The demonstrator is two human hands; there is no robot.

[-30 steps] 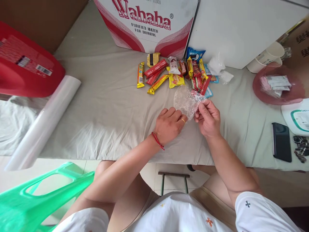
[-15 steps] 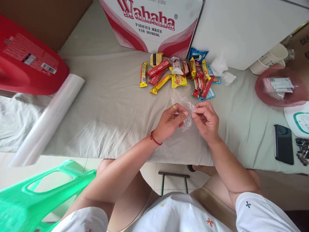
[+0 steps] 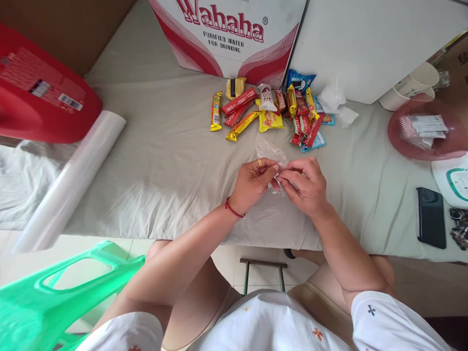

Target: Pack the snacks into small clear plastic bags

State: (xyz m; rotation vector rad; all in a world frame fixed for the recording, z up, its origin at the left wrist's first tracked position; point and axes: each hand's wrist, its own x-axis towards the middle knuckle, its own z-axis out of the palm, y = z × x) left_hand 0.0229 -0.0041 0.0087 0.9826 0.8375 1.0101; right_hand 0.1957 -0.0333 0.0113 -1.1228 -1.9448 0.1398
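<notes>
A crumpled clear plastic bag (image 3: 271, 150) is held low over the cloth-covered surface, in front of the snacks. My left hand (image 3: 255, 183), with a ring and a red cord bracelet, pinches the bag between thumb and fingers. From the other side my right hand (image 3: 304, 185) has its fingertips closed on the bag's edge, close against the left fingertips. The part between the fingers is mostly hidden. Beyond the hands lies a pile of wrapped snacks: a yellow packet (image 3: 270, 121), a red bar (image 3: 239, 101) and several more.
A Wahaha water carton (image 3: 234, 44) stands behind the snacks. On the left are a red jug (image 3: 44, 92), a plastic film roll (image 3: 73, 180) and a green stool (image 3: 73, 287). To the right are a pink bowl (image 3: 398, 129), a phone (image 3: 431, 219) and keys (image 3: 459, 226).
My right hand has moved left, bringing its fingertips against those of my left hand. The left hand has shifted slightly left, and the bag is gathered between them.
</notes>
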